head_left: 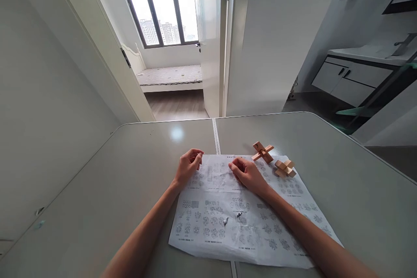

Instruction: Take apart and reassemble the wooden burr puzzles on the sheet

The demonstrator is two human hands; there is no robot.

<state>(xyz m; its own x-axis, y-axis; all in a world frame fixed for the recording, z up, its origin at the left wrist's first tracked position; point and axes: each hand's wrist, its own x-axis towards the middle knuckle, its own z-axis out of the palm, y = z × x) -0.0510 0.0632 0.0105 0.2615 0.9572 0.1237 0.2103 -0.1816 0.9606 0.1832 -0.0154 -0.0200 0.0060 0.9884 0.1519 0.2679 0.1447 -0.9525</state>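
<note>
A creased white instruction sheet [224, 234], printed with rows of small diagrams, lies spread on the table. My left hand [189, 165] rests at its upper left edge, fingers curled in, with nothing visible in them. On the upper middle of the sheet lies my right hand [246, 171], its fingers also curled together and no object showing in them. Beyond my right hand stands a cross-shaped wooden puzzle [262, 152] of interlocked bars. Close to it, on the sheet's upper right, sits a second, lighter wooden puzzle [285, 168]. Neither hand touches the puzzles.
The grey table [146, 147] has a pale seam down its middle and rounded far corners. Two small dark marks or tears show in the sheet's lower middle. Past the table are an open door [210, 43], a bed [171, 75], and a sink cabinet [355, 74] at right.
</note>
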